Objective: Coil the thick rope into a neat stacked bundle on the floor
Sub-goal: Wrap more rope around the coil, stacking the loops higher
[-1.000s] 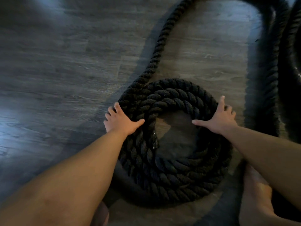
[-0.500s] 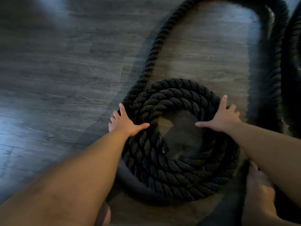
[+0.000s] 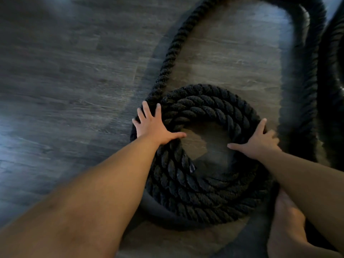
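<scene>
A thick black twisted rope lies coiled in a stacked ring on the dark wood floor, with bare floor showing in its centre. My left hand lies flat on the coil's left side, fingers spread and thumb pointing into the hole. My right hand presses on the right side, index finger straight, thumb reaching inward, other fingers blurred. A loose length of rope leaves the coil's upper left, runs to the top of the view and loops down the right side.
My bare foot is planted on the floor just right of the coil's near edge. More dark rope lies along the far right edge. Open wood floor stretches to the left.
Both hands have slid a little further along the coil's top, away from me. The coil looks slightly tighter, and the view has shifted a bit.
</scene>
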